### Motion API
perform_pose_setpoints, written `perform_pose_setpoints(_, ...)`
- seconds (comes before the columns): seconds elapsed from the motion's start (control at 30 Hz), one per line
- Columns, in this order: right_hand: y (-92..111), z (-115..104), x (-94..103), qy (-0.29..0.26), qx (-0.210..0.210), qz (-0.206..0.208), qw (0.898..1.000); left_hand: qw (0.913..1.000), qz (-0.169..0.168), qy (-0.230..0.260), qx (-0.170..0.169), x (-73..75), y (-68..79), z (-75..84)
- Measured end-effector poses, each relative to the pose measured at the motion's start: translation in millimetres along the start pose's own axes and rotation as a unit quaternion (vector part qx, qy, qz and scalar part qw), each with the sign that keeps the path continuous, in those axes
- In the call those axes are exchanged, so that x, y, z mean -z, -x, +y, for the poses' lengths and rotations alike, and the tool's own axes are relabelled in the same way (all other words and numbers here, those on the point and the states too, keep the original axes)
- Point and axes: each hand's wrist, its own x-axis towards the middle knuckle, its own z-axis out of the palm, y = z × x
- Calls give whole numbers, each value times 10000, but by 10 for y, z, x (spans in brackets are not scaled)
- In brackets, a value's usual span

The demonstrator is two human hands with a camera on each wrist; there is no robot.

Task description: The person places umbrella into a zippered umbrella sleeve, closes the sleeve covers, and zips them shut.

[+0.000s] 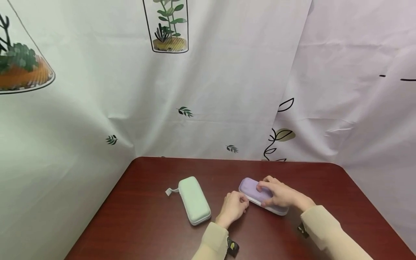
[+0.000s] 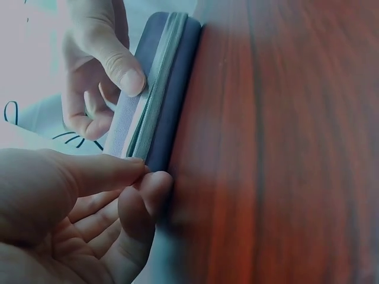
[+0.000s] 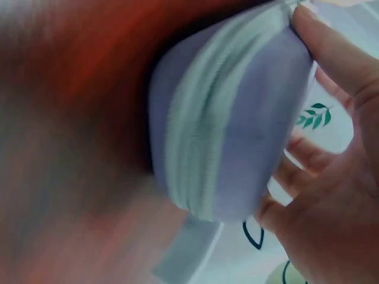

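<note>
A purple zippered case (image 1: 250, 187) lies flat on the table, its long side slanting from upper left to lower right in the head view. My right hand (image 1: 280, 193) grips it from above, thumb on the near side and fingers over the top. At the near left end, my left hand (image 1: 232, 207) pinches at the zipper with thumb and index fingertips, which hide the pull. The left wrist view has the pale zipper (image 2: 159, 89) running along the side, with a narrow dark gap near those fingertips. A light strap (image 3: 188, 251) sticks out from the case's end in the right wrist view.
Left of my left hand lies a mint green case (image 1: 194, 200) with a small loop strap (image 1: 172, 190). Both cases are on a dark red-brown wooden table (image 1: 136, 216). Behind and beside it hangs a white curtain (image 1: 211, 90) printed with plants.
</note>
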Motion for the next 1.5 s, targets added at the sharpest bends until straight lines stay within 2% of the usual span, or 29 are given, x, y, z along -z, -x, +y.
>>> perform_pose_setpoints(0.33, -29, -173, -114, -85, -708, 238, 9972, 9988, 91, -475, -97, -33, 14, 37)
perform_pose_setpoints(0.6, -130, -372, -191, 34, -1577, 452, 9865, 9983, -389, -283, -341, -53, 64, 82)
perform_pose_setpoints(0.93, -210, -515, -208, 104, -2259, 631, 9720, 9964, -746, -343, -229, 69, 130, 105)
perform_pose_setpoints(1.17, -246, -526, -234, -75, -2693, 642, 9609, 9942, -1049, -163, 200, 187, 154, 86)
perform_pose_setpoints(1.3, -208, -453, -194, -357, -2640, 554, 9623, 9938, -1061, -199, 266, 212, 152, 65)
perform_pose_setpoints(1.4, -138, -335, -116, -586, -2072, 368, 9759, 9935, -1072, -217, 305, 212, 152, 58)
perform_pose_setpoints(1.5, -41, -169, -20, -887, -1265, -8, 9880, 9931, -1100, -159, 364, 197, 160, 52)
